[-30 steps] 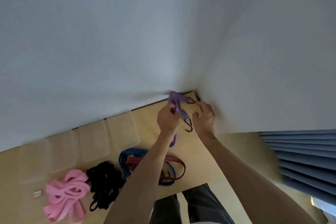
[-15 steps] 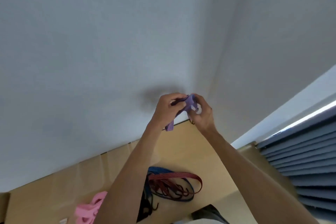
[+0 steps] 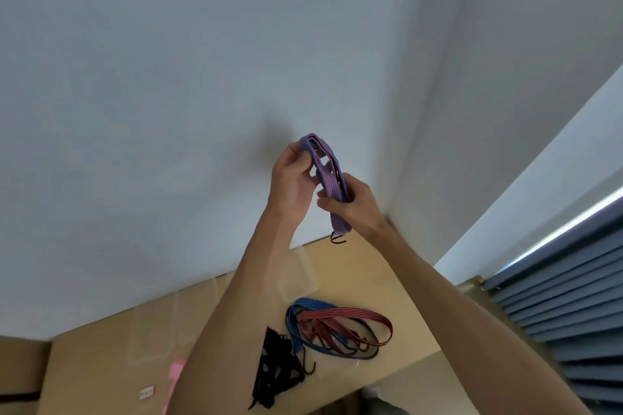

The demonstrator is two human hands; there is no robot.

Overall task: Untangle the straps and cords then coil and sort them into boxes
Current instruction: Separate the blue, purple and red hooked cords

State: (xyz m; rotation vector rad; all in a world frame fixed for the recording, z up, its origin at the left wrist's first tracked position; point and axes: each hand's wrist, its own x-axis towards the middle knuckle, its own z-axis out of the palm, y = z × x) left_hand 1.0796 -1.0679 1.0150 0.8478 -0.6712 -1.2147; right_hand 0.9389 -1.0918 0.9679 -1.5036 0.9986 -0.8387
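Note:
A purple bungee cord (image 3: 328, 175), folded into several loops, is held up in front of the white wall. My left hand (image 3: 291, 184) pinches its upper loops. My right hand (image 3: 354, 204) grips the lower part of the bundle, and black hooks (image 3: 337, 239) dangle below it. On the wooden table (image 3: 401, 283) lie a blue cord (image 3: 303, 305) and a red cord (image 3: 350, 315) tangled together, a black strap pile (image 3: 276, 371), and a pink strap (image 3: 177, 376) partly hidden by my left arm.
Clear plastic boxes (image 3: 158, 323) stand in a row along the wall at the table's back edge. A small white tag (image 3: 146, 392) lies near the pink strap. Grey-blue blinds (image 3: 566, 296) are on the right.
Both hands have lifted the purple cord higher and folded it into a longer looped bundle. The camera has tilted up, so less of the table shows.

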